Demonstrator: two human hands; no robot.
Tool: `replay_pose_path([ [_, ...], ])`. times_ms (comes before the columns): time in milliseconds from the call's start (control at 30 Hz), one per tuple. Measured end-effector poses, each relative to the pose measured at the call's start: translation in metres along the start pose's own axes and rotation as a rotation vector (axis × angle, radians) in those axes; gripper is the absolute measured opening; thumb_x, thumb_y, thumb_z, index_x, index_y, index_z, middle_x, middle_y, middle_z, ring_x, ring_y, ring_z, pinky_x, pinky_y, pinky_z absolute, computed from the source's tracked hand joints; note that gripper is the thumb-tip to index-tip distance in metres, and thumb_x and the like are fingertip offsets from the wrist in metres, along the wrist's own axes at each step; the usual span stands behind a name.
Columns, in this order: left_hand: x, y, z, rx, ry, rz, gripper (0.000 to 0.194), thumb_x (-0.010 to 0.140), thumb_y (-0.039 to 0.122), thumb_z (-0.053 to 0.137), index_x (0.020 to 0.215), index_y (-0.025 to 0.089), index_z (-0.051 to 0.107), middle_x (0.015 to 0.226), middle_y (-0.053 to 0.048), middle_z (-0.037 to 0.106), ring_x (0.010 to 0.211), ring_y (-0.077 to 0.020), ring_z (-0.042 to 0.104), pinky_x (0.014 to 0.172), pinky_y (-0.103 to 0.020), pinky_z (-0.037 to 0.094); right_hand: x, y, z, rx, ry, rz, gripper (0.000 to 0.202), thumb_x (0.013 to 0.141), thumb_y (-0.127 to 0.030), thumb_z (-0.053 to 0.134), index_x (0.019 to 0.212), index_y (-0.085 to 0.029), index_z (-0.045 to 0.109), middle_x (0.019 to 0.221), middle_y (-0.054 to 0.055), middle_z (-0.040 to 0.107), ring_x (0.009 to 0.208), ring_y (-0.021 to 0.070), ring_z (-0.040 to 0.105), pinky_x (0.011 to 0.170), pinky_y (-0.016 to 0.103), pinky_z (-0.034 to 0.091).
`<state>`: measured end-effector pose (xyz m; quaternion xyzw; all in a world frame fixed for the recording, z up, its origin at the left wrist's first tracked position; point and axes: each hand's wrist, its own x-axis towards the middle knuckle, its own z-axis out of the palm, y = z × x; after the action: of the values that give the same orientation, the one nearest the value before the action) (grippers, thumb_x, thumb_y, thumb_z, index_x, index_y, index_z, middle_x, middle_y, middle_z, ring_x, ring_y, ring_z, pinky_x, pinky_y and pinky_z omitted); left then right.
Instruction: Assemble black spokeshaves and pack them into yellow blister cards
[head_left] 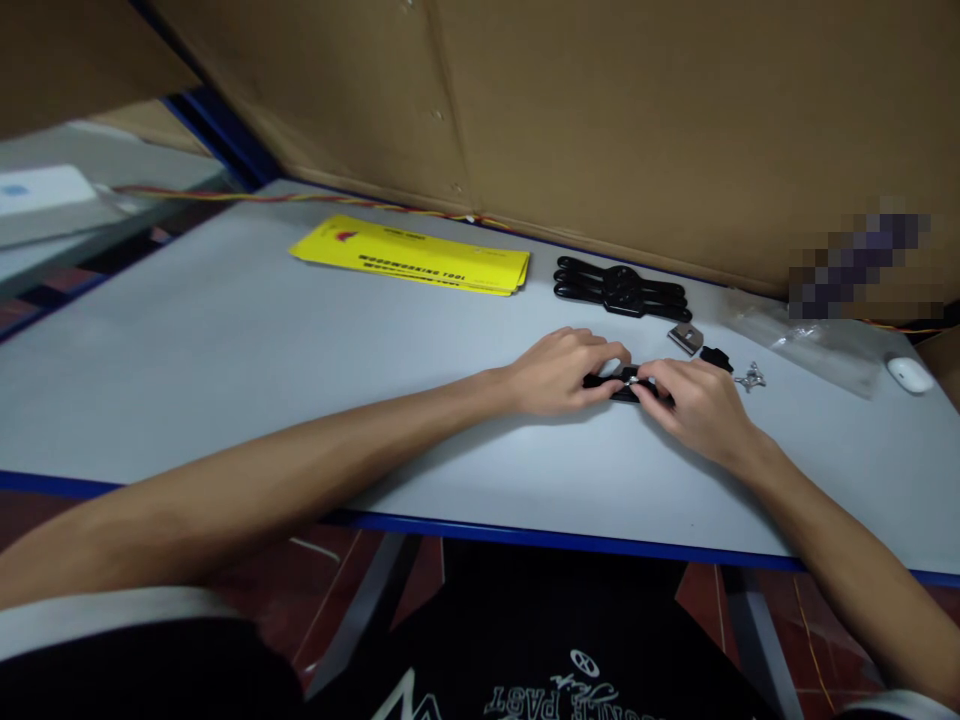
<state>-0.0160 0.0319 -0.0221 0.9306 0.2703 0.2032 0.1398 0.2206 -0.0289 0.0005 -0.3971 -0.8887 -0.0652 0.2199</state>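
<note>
A black spokeshave [624, 396] lies on the table under both my hands. My left hand [566, 370] is closed round its left handle, thumb and fingers near the middle of the tool. My right hand [694, 405] pinches at the centre, where a small silver screw [632, 380] shows at the fingertips. The right handle is mostly hidden by that hand. Just beyond my right hand are metal blades [685, 338], black cap pieces [717, 358] and a small heap of silver screws [752, 377]. More black spokeshave bodies [622, 288] are stacked farther back.
Yellow printed cards [412, 255] lie at the back left. A clear plastic bag [817, 350] and a white rounded case [910, 375] are at the right. Cardboard [600, 130] walls off the back, with a twisted cable [360, 204] along its foot.
</note>
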Motion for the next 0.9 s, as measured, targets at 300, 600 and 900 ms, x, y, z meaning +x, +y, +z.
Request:
replay_pose_path([
  [300, -0.0001, 0.0008, -0.0005, 0.015, 0.004, 0.000, 0.043, 0.102, 0.048, 0.046, 0.119, 0.017, 0.070, 0.079, -0.003, 0.066, 0.075, -0.0214, 0.062, 0.074, -0.035, 0.047, 0.0013, 0.0005, 0.0037, -0.017, -0.015, -0.004, 0.033, 0.108, -0.030, 0.052, 0.083, -0.018, 0.070, 0.069, 0.003, 0.068, 0.059, 0.0156, 0.057, 0.064, 0.033, 0.042],
  [600, -0.0003, 0.0004, -0.0003, 0.021, 0.010, 0.007, 0.041, 0.102, 0.046, 0.046, 0.119, 0.017, 0.070, 0.080, -0.004, 0.068, 0.075, -0.0210, 0.063, 0.074, -0.035, 0.048, 0.0002, -0.0029, 0.0018, 0.016, -0.034, -0.127, 0.033, 0.106, -0.023, 0.048, 0.087, -0.019, 0.074, 0.075, 0.004, 0.073, 0.064, 0.0160, 0.061, 0.066, 0.033, 0.042],
  [900, -0.0004, 0.0011, 0.0003, 0.021, 0.018, 0.016, 0.041, 0.102, 0.045, 0.046, 0.119, 0.017, 0.070, 0.080, -0.004, 0.068, 0.074, -0.0212, 0.063, 0.073, -0.035, 0.048, -0.0007, 0.0013, 0.0028, -0.002, 0.045, -0.066, 0.025, 0.102, -0.021, 0.053, 0.110, -0.017, 0.076, 0.077, 0.002, 0.075, 0.062, 0.0159, 0.062, 0.066, 0.033, 0.045],
])
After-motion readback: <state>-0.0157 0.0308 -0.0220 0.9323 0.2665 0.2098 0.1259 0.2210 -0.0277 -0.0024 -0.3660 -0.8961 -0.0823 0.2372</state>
